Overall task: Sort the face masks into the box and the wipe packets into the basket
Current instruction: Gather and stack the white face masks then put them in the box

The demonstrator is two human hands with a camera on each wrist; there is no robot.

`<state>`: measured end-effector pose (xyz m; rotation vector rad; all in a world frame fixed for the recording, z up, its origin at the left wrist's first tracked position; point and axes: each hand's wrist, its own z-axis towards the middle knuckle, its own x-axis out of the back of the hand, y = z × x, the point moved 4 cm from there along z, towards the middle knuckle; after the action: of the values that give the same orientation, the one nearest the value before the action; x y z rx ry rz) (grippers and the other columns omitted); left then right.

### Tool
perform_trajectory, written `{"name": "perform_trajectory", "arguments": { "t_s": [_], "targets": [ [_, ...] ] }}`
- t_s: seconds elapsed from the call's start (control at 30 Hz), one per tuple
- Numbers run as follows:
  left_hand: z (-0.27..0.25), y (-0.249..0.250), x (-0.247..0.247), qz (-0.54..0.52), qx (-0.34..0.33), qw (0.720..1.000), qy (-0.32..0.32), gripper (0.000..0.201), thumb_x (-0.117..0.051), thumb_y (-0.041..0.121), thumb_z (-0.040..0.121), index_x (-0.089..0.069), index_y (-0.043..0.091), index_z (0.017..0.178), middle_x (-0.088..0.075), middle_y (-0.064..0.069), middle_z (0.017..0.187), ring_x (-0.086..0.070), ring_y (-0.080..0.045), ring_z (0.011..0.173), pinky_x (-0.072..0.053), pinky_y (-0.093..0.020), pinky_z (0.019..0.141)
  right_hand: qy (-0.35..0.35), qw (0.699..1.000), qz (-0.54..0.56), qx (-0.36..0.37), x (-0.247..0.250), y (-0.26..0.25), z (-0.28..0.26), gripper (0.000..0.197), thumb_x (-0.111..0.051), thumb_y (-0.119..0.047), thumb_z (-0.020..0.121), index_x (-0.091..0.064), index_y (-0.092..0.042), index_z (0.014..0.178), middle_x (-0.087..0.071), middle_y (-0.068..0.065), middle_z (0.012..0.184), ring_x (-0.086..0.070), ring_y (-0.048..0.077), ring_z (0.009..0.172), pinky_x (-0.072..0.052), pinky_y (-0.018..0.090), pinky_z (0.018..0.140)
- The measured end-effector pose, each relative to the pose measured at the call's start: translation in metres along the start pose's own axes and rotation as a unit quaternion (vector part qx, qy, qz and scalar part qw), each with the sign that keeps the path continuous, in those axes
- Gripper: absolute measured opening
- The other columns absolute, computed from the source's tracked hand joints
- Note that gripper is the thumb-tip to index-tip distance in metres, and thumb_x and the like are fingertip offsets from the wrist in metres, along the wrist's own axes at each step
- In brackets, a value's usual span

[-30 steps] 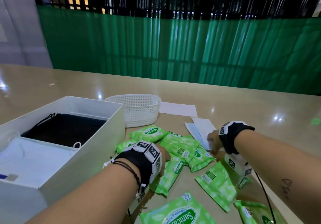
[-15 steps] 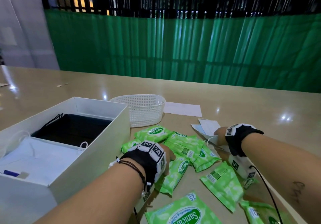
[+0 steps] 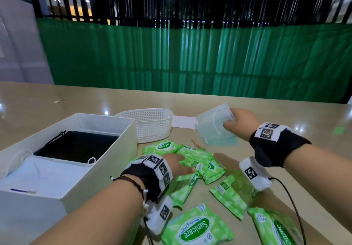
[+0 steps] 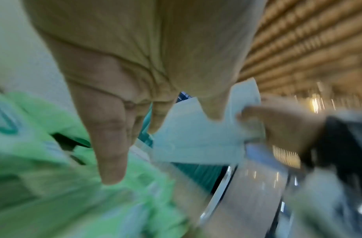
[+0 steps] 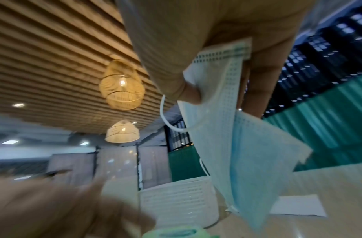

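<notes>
Two hands out: my right hand (image 3: 240, 121) pinches a pale blue face mask (image 3: 214, 130) in the air, long edge slanting down toward the table (image 3: 285, 115). White box (image 3: 106, 161) sits well off to my left, past the basket (image 3: 150, 128). My left hand (image 3: 174, 164), fingers straight, rests on the green wipe packets (image 3: 192, 161). Green curtain (image 3: 190, 58) behind.

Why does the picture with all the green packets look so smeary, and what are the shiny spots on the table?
Left wrist view: motion blur smears the wipe packets and the left hand. Head view: the spots are lamp glare on the glossy table. Right wrist view: the face mask looks fairly sharp.
</notes>
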<state>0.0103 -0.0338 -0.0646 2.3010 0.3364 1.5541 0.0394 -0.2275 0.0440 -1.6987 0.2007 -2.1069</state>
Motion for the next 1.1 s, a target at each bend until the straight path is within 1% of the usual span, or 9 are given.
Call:
{"name": "perform_trajectory", "arguments": {
  "t_s": [0.1, 0.23, 0.33, 0.43, 0.53, 0.7, 0.87, 1.0, 1.1],
  "targets": [
    [-0.011, 0.012, 0.012, -0.426, 0.03, 0.903, 0.047, 0.075, -0.033, 0.067, 0.088, -0.04, 0.01, 0.137, -0.054, -0.013, 0.12, -0.061, -0.032, 0.101, -0.058, -0.04, 0.075, -0.019, 0.995, -0.058, 0.084, -0.008, -0.026, -0.025, 0.028, -0.046, -0.021, 0.089, -0.056, -0.017, 0.115, -0.062, 0.007, 0.103, -0.056, 0.025, 0.087, -0.043, 0.028, 0.066],
    [-0.016, 0.012, 0.025, -0.567, 0.026, 0.82, 0.069, 0.065, -0.032, 0.067, 0.089, -0.054, 0.008, 0.107, -0.063, -0.015, 0.089, -0.065, -0.028, 0.069, -0.056, -0.028, 0.045, -0.059, 0.963, -0.153, 0.214, -0.029, -0.053, -0.051, 0.024, -0.046, -0.026, 0.09, -0.054, -0.017, 0.11, -0.053, 0.002, 0.113, -0.056, 0.025, 0.1, -0.047, 0.035, 0.079],
    [-0.028, 0.01, 0.026, -0.562, -0.019, 0.825, 0.061, 0.031, -0.054, 0.032, 0.093, -0.057, 0.005, 0.108, -0.062, -0.015, 0.077, -0.062, -0.019, 0.051, -0.048, -0.02, 0.039, -0.072, 0.944, -0.157, 0.282, -0.038, -0.061, -0.065, 0.019, -0.051, -0.025, 0.089, -0.058, -0.02, 0.105, -0.052, -0.002, 0.117, -0.056, 0.024, 0.101, -0.046, 0.035, 0.078],
    [-0.033, 0.005, 0.027, -0.516, -0.07, 0.851, 0.071, 0.037, -0.063, 0.005, 0.071, -0.06, 0.003, 0.108, -0.06, -0.038, 0.1, -0.065, -0.036, 0.076, -0.051, -0.037, 0.069, -0.095, 0.926, -0.168, 0.324, -0.045, -0.065, -0.073, 0.023, -0.055, -0.022, 0.087, -0.06, -0.022, 0.109, -0.051, -0.004, 0.122, -0.054, 0.021, 0.106, -0.045, 0.033, 0.08],
    [-0.031, 0.002, 0.029, -0.509, -0.068, 0.853, 0.09, 0.059, -0.059, 0.003, 0.055, -0.056, 0.007, 0.114, -0.057, -0.036, 0.114, -0.057, -0.052, 0.104, -0.041, -0.065, 0.093, -0.175, 0.915, -0.173, 0.319, -0.052, -0.059, -0.072, 0.036, -0.063, -0.032, 0.083, -0.055, -0.028, 0.118, -0.045, -0.007, 0.129, -0.049, 0.016, 0.114, -0.043, 0.032, 0.092],
    [-0.029, -0.004, 0.035, -0.475, -0.097, 0.862, 0.148, 0.079, -0.065, 0.004, 0.055, -0.045, 0.011, 0.131, -0.063, -0.016, 0.118, -0.06, -0.036, 0.108, -0.047, -0.056, 0.093, -0.17, 0.965, 0.017, 0.198, -0.038, -0.035, -0.063, 0.05, -0.069, -0.053, 0.073, -0.044, -0.035, 0.111, -0.042, -0.007, 0.134, -0.042, 0.011, 0.123, -0.034, 0.027, 0.104],
    [-0.042, 0.003, 0.035, -0.492, -0.111, 0.851, 0.146, 0.06, -0.052, -0.017, 0.081, -0.041, 0.008, 0.134, -0.059, -0.019, 0.125, -0.057, -0.036, 0.114, -0.044, -0.056, 0.097, -0.064, 0.982, 0.177, -0.021, -0.028, -0.008, -0.043, 0.035, -0.063, -0.034, 0.086, -0.046, -0.018, 0.113, -0.056, -0.001, 0.11, -0.058, 0.013, 0.094, -0.049, 0.031, 0.079],
    [-0.051, 0.013, 0.031, -0.52, -0.122, 0.839, 0.109, 0.052, -0.043, -0.02, 0.087, -0.043, 0.009, 0.13, -0.057, -0.019, 0.127, -0.055, -0.038, 0.117, -0.043, -0.055, 0.098, -0.088, 0.962, 0.256, -0.041, -0.027, -0.012, -0.041, 0.009, -0.056, -0.023, 0.092, -0.053, -0.014, 0.093, -0.059, 0.0, 0.078, -0.058, 0.011, 0.066, -0.048, 0.026, 0.056],
    [-0.054, 0.014, 0.028, -0.548, -0.113, 0.824, 0.092, 0.046, -0.037, -0.017, 0.091, -0.043, 0.005, 0.131, -0.056, -0.021, 0.128, -0.056, -0.038, 0.114, -0.044, -0.053, 0.096, -0.075, 0.964, 0.25, -0.047, -0.027, -0.008, -0.038, 0.021, -0.06, -0.02, 0.089, -0.051, -0.014, 0.071, -0.057, 0.0, 0.064, -0.051, 0.013, 0.054, -0.042, 0.024, 0.051]
  ]
}}
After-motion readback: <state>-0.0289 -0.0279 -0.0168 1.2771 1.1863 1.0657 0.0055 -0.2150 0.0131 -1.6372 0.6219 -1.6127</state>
